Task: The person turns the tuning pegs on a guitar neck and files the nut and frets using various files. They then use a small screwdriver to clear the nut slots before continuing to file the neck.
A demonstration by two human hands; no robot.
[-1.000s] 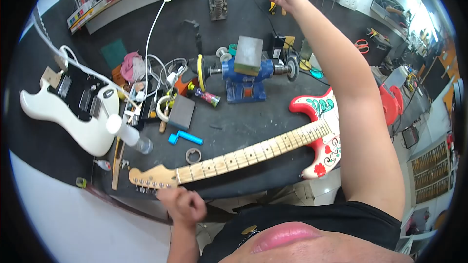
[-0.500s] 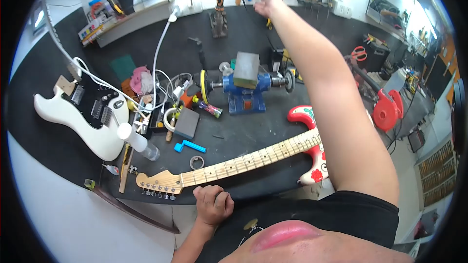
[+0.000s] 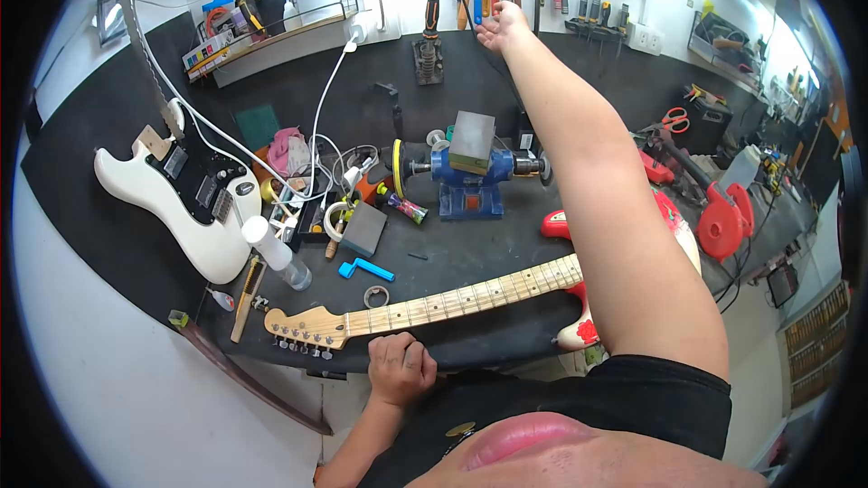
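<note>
My right hand [image 3: 503, 29] is stretched far out to the wall rack, its fingers apart just below the coloured handles of several files [image 3: 485, 0]. I see nothing held in it. My left hand [image 3: 400, 370] rests curled in a loose fist at the bench's front edge, just below the maple guitar neck [image 3: 461, 298]; nothing shows in it. The neck ends in a headstock [image 3: 307, 327] with metal tuners on the left. At its other end is a red and cream guitar body with painted roses [image 3: 586, 333], partly hidden by my right arm.
A blue bench grinder [image 3: 470, 199] with a grey block [image 3: 473, 138] on top stands mid-bench. To the left lie a white guitar body [image 3: 181, 226], a spray bottle [image 3: 276, 253], a blue string winder [image 3: 366, 269] and a tape roll [image 3: 376, 296]. A red blower [image 3: 726, 221] sits right.
The view has tilted up, showing more of the wall rack. My right hand stays raised by the file handles, now slightly below them. My left fist stays by the neck.
</note>
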